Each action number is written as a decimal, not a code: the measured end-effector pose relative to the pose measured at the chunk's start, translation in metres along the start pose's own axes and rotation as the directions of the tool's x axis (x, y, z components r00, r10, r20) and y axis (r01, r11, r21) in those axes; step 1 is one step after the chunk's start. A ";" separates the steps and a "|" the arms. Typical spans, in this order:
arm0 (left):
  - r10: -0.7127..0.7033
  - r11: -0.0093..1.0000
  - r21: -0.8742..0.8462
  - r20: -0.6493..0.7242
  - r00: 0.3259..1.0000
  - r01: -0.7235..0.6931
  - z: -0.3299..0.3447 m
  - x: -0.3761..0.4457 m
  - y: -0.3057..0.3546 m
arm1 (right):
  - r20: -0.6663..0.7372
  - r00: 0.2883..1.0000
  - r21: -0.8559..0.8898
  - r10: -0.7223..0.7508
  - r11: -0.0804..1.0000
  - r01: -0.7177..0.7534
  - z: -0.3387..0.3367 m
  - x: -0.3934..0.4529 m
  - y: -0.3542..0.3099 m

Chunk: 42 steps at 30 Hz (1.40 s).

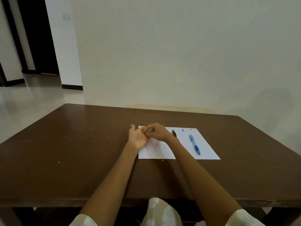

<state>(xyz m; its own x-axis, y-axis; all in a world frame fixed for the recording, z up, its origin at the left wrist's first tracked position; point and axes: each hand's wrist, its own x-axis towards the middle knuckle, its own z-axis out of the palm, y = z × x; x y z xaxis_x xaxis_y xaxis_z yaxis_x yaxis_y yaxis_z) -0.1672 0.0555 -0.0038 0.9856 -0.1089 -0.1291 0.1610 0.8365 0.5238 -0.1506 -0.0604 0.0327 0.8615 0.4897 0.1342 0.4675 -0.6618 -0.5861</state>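
Note:
My left hand (138,137) lies palm up over the left edge of a white sheet of paper (206,147), its fingers loosely curled towards my right hand. My right hand (157,132) sits against it and pinches a small teal pen part (150,130) at the left fingertips. Whether the left fingers also hold that part is hidden. A blue pen (195,144) lies on the sheet to the right. A black pen (174,133) shows partly behind my right wrist. A thin dark refill (157,143) lies on the paper below my hands.
The sheet lies on a brown wooden table (81,152) that stands against a pale wall. Two tiny parts, a blue one (183,130) and a grey one (190,129), rest near the sheet's far edge. A doorway opens at far left.

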 end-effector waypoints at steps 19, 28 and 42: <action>0.165 0.863 0.486 -0.009 0.986 -0.140 0.004 0.000 0.010 | -0.042 0.962 0.556 0.269 0.807 -0.201 -0.004 -0.004 0.007; 0.234 0.585 0.789 0.058 0.970 -0.188 0.003 -0.004 0.011 | 0.150 0.881 0.740 0.449 0.540 -0.401 -0.012 -0.008 0.002; 0.342 0.855 0.458 -0.148 0.928 -0.242 0.011 0.004 0.004 | -0.012 0.847 0.926 0.532 0.324 -0.191 -0.018 -0.005 0.004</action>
<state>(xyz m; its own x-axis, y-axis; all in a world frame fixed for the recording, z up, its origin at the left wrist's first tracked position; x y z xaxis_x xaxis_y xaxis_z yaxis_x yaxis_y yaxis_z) -0.1618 0.0523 0.0069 0.9622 0.2644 -0.0656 -0.0774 0.4959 0.8650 -0.1488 -0.0759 0.0440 0.9805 0.0563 -0.1885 -0.1963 0.2179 -0.9560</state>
